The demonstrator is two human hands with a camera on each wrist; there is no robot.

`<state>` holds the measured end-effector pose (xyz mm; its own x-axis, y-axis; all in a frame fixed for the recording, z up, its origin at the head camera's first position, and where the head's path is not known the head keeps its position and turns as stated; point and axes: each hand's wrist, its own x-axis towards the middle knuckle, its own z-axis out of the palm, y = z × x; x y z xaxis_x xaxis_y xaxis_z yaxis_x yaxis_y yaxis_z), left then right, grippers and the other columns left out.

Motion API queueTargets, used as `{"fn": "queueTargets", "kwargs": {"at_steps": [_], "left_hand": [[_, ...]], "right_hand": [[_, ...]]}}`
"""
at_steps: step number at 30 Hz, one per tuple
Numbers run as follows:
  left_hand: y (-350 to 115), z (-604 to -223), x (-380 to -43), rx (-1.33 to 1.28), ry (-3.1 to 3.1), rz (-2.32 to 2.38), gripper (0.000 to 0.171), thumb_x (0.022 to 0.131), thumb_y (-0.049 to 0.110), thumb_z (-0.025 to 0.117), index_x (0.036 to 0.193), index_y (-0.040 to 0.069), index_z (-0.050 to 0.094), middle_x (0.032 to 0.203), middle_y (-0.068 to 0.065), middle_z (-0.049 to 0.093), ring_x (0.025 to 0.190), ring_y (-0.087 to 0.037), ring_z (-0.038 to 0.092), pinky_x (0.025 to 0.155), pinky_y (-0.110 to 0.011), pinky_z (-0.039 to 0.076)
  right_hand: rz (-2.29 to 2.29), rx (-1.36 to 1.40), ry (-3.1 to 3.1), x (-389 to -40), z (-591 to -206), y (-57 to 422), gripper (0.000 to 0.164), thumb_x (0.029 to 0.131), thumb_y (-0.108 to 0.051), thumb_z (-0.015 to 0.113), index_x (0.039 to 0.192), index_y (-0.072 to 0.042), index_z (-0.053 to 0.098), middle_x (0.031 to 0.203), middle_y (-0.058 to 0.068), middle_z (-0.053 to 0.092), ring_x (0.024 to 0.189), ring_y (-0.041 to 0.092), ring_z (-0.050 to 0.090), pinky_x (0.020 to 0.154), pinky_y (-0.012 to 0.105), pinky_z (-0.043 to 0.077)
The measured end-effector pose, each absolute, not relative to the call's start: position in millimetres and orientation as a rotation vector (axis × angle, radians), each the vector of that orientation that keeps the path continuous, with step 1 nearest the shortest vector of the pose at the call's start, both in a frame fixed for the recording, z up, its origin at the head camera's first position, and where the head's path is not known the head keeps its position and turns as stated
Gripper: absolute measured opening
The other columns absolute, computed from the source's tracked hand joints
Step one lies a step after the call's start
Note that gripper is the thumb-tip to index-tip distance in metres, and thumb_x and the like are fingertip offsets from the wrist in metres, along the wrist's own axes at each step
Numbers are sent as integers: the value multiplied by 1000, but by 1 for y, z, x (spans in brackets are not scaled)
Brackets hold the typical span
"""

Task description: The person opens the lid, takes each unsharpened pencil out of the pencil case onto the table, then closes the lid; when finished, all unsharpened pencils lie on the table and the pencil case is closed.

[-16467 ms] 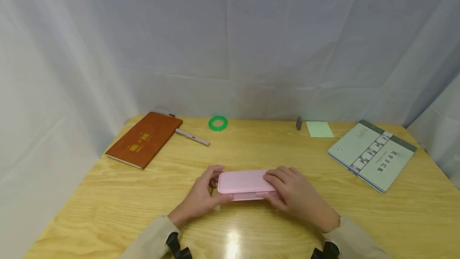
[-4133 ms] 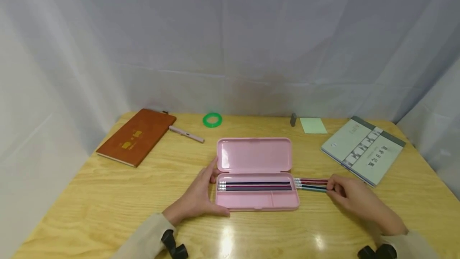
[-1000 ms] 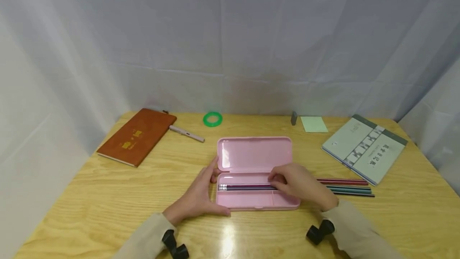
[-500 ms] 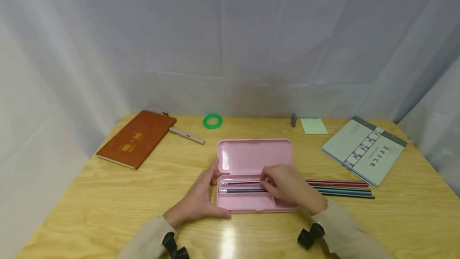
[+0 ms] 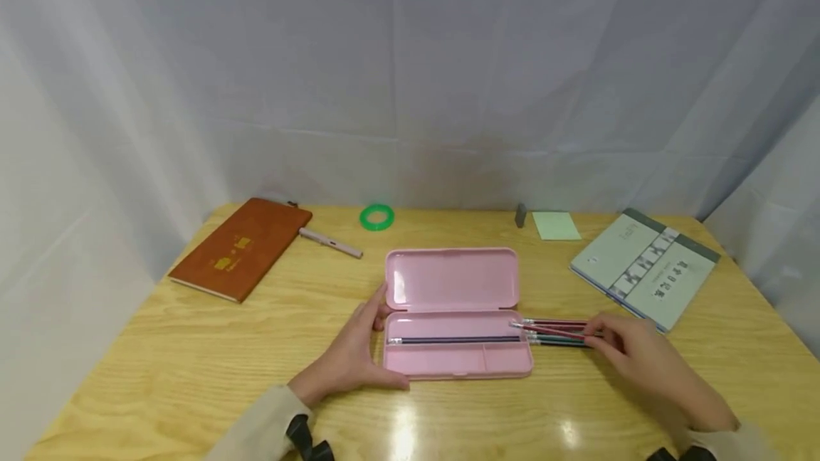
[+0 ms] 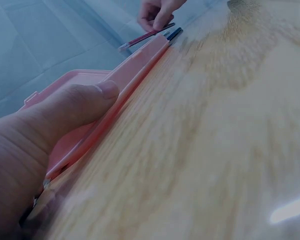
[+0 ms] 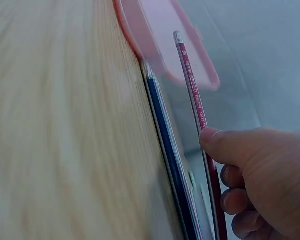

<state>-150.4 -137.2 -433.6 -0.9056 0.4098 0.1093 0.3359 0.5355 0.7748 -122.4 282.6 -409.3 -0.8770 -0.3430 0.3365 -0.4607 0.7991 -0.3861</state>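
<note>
A pink pencil case lies open, lid tipped back. My left hand grips its left end, thumb on the front edge and fingers behind. One dark pencil lies in the long back compartment; the small front compartments hold nothing. To the right, my right hand pinches a red pencil between thumb and curled fingers, its silver-capped end overlapping the case's right edge in the head view. Beneath it, several red, teal and dark pencils lie side by side on the table, partly hidden by that hand.
On the wooden table lie a brown notebook and pen at left. Along the back are a green ring, a small grey block and pale green sticky notes. Grey-green notebooks lie at right.
The case, closed at first, now stands open. Its pencils have gone to the table at right. Lately my right hand has drawn a red pencil rightward out of it. The left hand stays put.
</note>
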Motion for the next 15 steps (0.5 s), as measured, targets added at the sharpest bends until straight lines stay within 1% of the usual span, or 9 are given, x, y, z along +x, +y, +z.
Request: {"fn": "queueTargets", "kwargs": {"at_steps": [4, 7, 11, 15], "left_hand": [[-137, -433, -151, 661, 2673, 1338, 144, 45, 44, 95, 156, 20, 7, 122, 5, 50, 101, -12, 42, 91, -28, 41], [-137, -434, -151, 669, 2662, 1337, 144, 46, 44, 95, 156, 20, 6, 121, 5, 49, 102, -12, 41, 91, -28, 40], [-137, -434, -151, 648, 2655, 1329, 143, 46, 46, 94, 156, 22, 6, 121, 6, 48, 102, -12, 40, 91, -28, 40], [-139, -433, -151, 634, 2663, 1316, 143, 46, 46, 94, 156, 22, 6, 121, 5, 48, 102, -12, 41, 92, -28, 40]], "right_hand": [[695, 602, -2737, -110, -416, 313, 15, 82, -6, 74, 84, -19, 66, 60, -20, 36, 52, -7, 31, 47, 18, 30], [724, 589, -2800, -104, -421, 327, 18, 81, -6, 75, 83, -22, 65, 60, -20, 36, 54, -6, 33, 48, 18, 29], [749, 613, -2833, -102, -426, 332, 22, 79, -4, 75, 83, -23, 65, 61, -21, 38, 55, -6, 35, 49, 18, 30], [756, 648, -2775, -106, -430, 324, 27, 77, -2, 76, 82, -23, 60, 61, -21, 36, 54, -7, 33, 49, 17, 30]]}}
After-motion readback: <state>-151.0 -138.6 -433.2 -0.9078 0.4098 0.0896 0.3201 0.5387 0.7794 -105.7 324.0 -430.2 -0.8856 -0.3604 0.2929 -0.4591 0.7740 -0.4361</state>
